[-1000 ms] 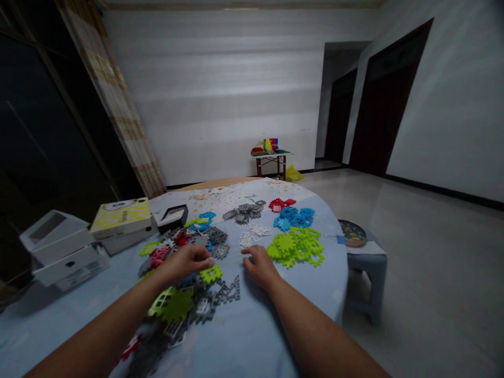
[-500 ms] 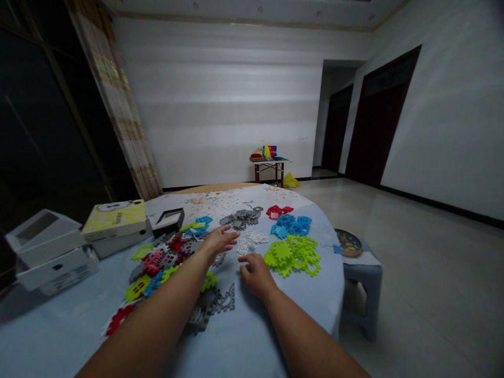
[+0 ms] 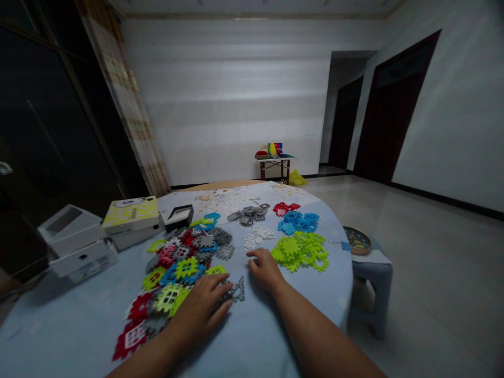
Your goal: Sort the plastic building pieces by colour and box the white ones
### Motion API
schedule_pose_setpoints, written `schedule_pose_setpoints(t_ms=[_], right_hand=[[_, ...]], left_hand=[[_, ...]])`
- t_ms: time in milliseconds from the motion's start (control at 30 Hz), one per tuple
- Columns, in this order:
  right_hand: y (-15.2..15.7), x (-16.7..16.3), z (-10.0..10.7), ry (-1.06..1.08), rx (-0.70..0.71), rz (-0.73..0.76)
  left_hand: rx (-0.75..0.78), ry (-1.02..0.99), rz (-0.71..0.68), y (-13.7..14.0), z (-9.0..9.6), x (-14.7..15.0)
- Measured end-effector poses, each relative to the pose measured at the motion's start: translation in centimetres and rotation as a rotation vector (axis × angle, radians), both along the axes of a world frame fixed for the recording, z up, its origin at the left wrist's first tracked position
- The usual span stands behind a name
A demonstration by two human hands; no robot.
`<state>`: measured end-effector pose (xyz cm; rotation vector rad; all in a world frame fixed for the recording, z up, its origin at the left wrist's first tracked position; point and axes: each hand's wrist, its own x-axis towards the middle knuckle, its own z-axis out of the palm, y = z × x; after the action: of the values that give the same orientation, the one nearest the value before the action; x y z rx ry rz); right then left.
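Observation:
My left hand (image 3: 205,303) is over the front right of a mixed heap of flat, toothed plastic building pieces (image 3: 185,268), its fingers spread and nothing seen in them. Beside its fingertips lie dark grey pieces (image 3: 238,290), partly hidden by the hand. My right hand (image 3: 266,269) rests on the tablecloth, thumb and index finger apart, holding nothing visible. Right of it is a pile of lime-green pieces (image 3: 301,251). White pieces (image 3: 259,237) lie just beyond its fingertips. Farther back are blue pieces (image 3: 298,222), red pieces (image 3: 285,209) and grey pieces (image 3: 249,214) in separate piles.
White boxes (image 3: 74,239), a yellow-topped box (image 3: 132,220) and a small black box (image 3: 179,217) stand at the table's left. Beyond the right table edge, a grey stool (image 3: 370,275) holds a round dish (image 3: 357,241). A small table (image 3: 275,157) stands by the wall.
My left hand has moved back toward me from above the white pieces to the heap's front right. My right hand stays at its place on the cloth. The view has shifted slightly left.

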<state>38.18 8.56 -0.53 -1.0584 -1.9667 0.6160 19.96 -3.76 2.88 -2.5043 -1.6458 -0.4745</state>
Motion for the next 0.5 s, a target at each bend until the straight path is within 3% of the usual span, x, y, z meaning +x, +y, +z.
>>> schedule_pose_setpoints(t_ms=[167, 500], right_hand=[[0.0, 0.0, -0.1, -0.022, 0.003, -0.016], [0.0, 0.0, -0.6, -0.028, 0.0, 0.005]], left_hand=[[0.027, 0.086, -0.02, 0.3, -0.7, -0.7], [0.092, 0.09, -0.027, 4.1, -0.5, -2.4]])
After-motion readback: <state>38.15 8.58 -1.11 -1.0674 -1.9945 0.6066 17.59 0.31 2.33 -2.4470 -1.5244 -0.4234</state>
